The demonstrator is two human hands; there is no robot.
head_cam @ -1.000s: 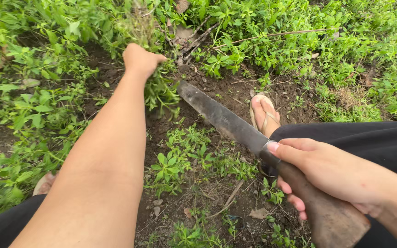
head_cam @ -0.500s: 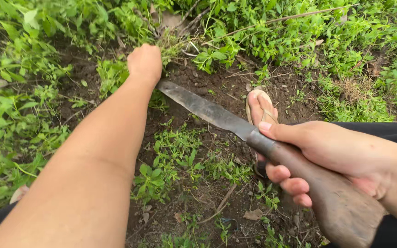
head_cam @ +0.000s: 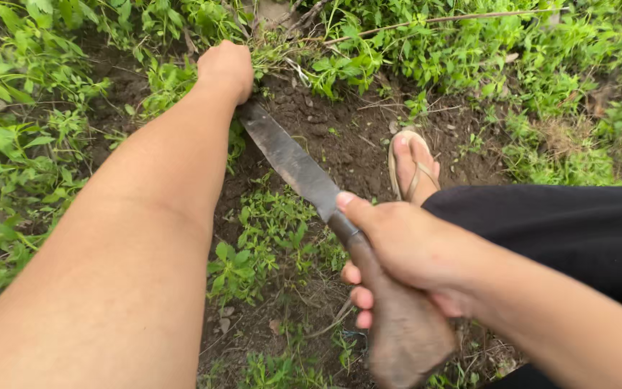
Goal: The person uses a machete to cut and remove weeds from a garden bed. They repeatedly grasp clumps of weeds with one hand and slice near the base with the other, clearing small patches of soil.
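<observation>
My left hand (head_cam: 226, 66) is stretched forward and clenched around a clump of green weeds (head_cam: 275, 54) at the edge of the bare soil. My right hand (head_cam: 397, 252) grips the dark wooden handle (head_cam: 401, 328) of a long machete. The worn grey machete blade (head_cam: 286, 158) points away from me, and its tip lies right under my left wrist, close to the base of the held weeds. What exactly the fingers of the left hand enclose is partly hidden by the fist.
My right foot in a beige sandal (head_cam: 410, 164) rests on dark soil (head_cam: 332, 122) just right of the blade. My black trouser leg (head_cam: 556, 230) fills the right side. Dense green weeds (head_cam: 30, 130) surround the patch; a thin dry stick (head_cam: 433, 21) lies at the top.
The machete has swung left and forward, so its tip now sits under my left wrist. My right hand has moved left and nearer the middle. My left hand stays clenched on the weeds.
</observation>
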